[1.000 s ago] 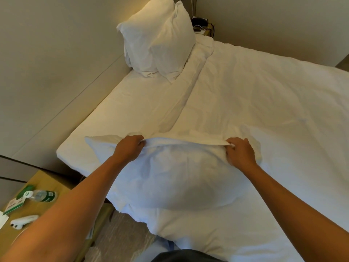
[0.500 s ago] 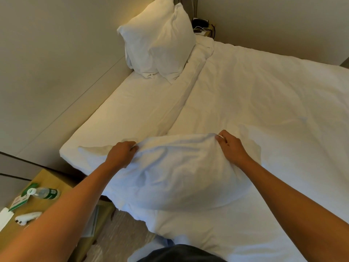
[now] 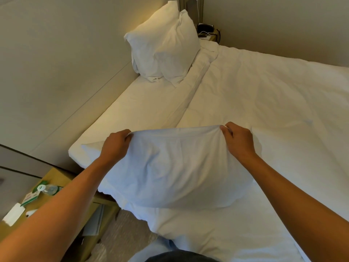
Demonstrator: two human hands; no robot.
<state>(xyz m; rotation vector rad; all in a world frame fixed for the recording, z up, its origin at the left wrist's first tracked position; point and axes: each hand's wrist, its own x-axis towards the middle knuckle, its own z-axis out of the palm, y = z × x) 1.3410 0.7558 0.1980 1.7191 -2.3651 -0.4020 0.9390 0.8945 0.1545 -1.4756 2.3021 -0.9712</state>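
A white pillow (image 3: 175, 167) in its case lies at the near edge of the bed (image 3: 264, 103). My left hand (image 3: 115, 145) grips the far edge of the pillowcase on the left side. My right hand (image 3: 238, 140) grips the same edge on the right side. The fabric is stretched taut between the two hands and raised a little off the bed. A second white pillow (image 3: 162, 46) leans upright against the wall at the far head corner.
A wooden bedside table (image 3: 56, 178) stands at the lower left with a water bottle (image 3: 48, 189), a green-and-white box and white paper. Another nightstand with dark cables (image 3: 206, 30) sits behind the far pillow. The wall runs along the bed's left side.
Both hands have lifted the pillowcase edge up and pulled it apart. The folded flap that lay across the pillow is now drawn taut between them.
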